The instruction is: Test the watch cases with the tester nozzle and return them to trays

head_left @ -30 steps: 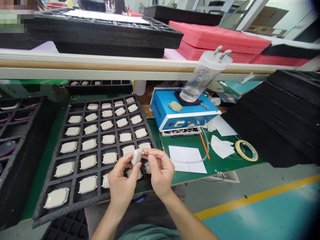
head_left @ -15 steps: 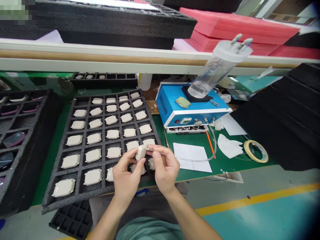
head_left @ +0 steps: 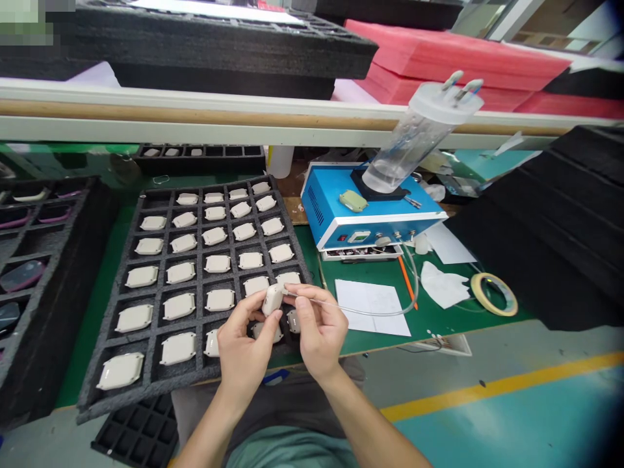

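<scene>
My left hand [head_left: 246, 338] is closed around a beige watch case [head_left: 273, 299], held tilted on its edge above the front right of a foam tray [head_left: 114, 335]. My right hand [head_left: 322, 331] pinches the end of a clear thin tube [head_left: 370, 313], its tip touching the case's upper right side. From there the tube curves back to a blue box-shaped machine [head_left: 322, 188]. Several similar beige cases [head_left: 178, 348] lie one to a compartment in the tray, some of them partly hidden by my hands.
A clear cylinder [head_left: 407, 146] and a green case [head_left: 353, 201] stand on the machine. White paper [head_left: 373, 305], an orange pencil [head_left: 407, 283] and a tape roll [head_left: 493, 294] lie to the right. Another black foam tray [head_left: 68, 292] is at left, below a shelf edge [head_left: 195, 133].
Both hands keep their hold on the case and the tube, with almost no movement between them. The whole view has shifted slightly.
</scene>
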A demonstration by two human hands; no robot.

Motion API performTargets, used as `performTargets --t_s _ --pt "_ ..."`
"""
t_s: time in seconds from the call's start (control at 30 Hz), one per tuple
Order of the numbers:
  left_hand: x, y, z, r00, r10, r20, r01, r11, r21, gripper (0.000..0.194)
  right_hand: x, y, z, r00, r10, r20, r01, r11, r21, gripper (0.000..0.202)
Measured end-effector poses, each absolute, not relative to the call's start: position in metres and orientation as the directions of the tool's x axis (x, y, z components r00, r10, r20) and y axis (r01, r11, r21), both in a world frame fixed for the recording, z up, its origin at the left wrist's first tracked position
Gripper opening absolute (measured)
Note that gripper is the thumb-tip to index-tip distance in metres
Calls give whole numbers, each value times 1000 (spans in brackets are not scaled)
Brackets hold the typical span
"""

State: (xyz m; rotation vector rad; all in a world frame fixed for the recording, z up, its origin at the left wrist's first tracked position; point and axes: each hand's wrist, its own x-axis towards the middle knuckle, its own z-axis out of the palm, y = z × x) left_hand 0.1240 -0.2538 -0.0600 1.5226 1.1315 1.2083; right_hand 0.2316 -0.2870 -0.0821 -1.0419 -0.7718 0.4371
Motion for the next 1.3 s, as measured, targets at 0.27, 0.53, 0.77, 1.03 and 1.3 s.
performTargets --t_s 0.27,0.53,0.77,1.03,1.3 --pt "123 -254 -61 118 970 211 126 -225 966 27 231 -286 -81 664 654 362 26 464 -885 10" --pt "123 -254 -60 122 971 204 137 -220 966 27 231 -286 -79 673 649 354 32 453 -891 10" --pt "122 -254 -62 122 972 202 142 -219 965 28 231 -286 -79 672 651 353 40 445 -895 10" --pt "123 -254 -63 124 970 210 139 -226 964 28 231 -286 -79 668 654 354 18 462 -887 10" --pt "123 -254 -63 127 965 230 135 -247 960 26 231 -287 -80 664 658 355 10 467 -884 10"
